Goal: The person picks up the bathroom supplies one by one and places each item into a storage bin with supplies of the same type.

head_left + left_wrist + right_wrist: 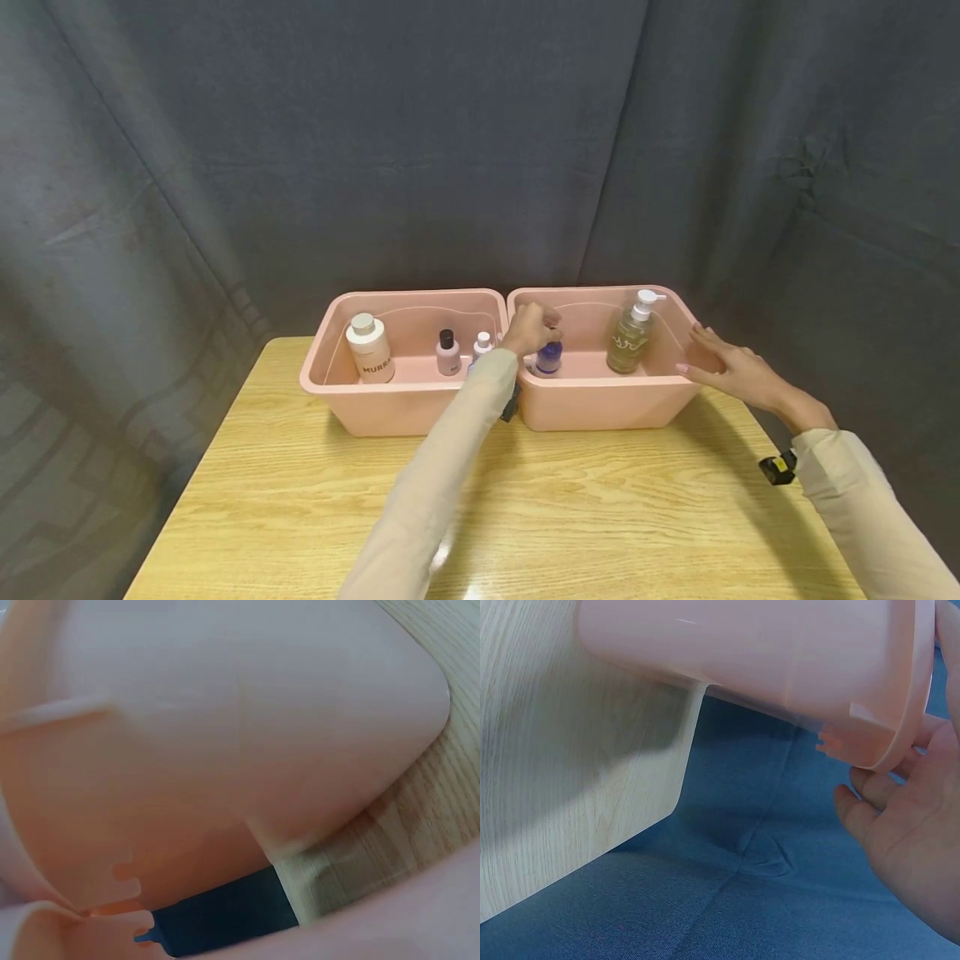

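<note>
My left hand (531,327) reaches over the near left corner of the right pink bin (600,404). Its fingers curl at the top of a small dark blue bottle (549,360) inside that bin and partly cover it. On the right side, my right hand (738,375) rests at the bin's end rim with fingers spread and fairly straight. The right wrist view shows that hand (919,802) against the pink rim (904,697). A green pump bottle (628,340) with a white pump top stands within the same bin, towards its right end.
A second pink bin (397,414) adjoins on the left. It contains a large white bottle (371,352), a small black-capped bottle (448,357) and a white-capped bottle (482,343) partly behind my left sleeve. Both bins stand on a wooden table (585,500) before a dark curtain (390,150).
</note>
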`<action>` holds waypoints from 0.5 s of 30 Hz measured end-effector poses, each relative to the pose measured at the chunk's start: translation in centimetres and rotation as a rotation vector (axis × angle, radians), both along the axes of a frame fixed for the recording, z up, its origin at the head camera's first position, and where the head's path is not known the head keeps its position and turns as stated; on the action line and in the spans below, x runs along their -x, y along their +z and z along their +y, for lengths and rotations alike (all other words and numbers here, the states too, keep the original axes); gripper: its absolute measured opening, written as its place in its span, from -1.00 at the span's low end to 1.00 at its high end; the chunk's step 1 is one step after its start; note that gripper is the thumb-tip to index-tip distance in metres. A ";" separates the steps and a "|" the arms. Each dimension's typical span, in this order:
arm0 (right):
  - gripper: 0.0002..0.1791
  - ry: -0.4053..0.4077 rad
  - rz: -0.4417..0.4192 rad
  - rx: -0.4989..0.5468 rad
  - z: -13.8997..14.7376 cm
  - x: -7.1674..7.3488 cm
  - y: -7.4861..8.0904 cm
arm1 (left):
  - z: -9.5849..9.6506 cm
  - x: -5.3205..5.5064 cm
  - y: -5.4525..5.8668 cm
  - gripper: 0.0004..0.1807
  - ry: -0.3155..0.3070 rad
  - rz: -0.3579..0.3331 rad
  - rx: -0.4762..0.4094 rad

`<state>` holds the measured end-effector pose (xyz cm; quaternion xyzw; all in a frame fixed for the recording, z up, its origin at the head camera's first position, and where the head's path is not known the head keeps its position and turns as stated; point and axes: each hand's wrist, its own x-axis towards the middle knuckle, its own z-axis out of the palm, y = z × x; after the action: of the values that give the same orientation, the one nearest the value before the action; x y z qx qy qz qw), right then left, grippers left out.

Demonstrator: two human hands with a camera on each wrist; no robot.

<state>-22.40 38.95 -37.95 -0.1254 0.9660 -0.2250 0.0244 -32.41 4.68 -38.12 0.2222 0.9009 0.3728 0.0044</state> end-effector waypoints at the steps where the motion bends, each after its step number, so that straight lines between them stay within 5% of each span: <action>1: -0.01 -0.001 0.000 0.001 0.0 0.0 0.0 | 0.0 -0.1 0.1 -0.64 -0.002 -0.007 0.003; 15: -0.02 0.015 0.015 -0.011 0.0 0.0 0.2 | -0.3 -0.1 0.3 -0.67 -0.031 -0.016 -0.087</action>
<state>-22.40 38.99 -37.73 -0.1341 0.9663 -0.2187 0.0197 -32.28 4.34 -37.81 0.2333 0.8801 0.4134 0.0075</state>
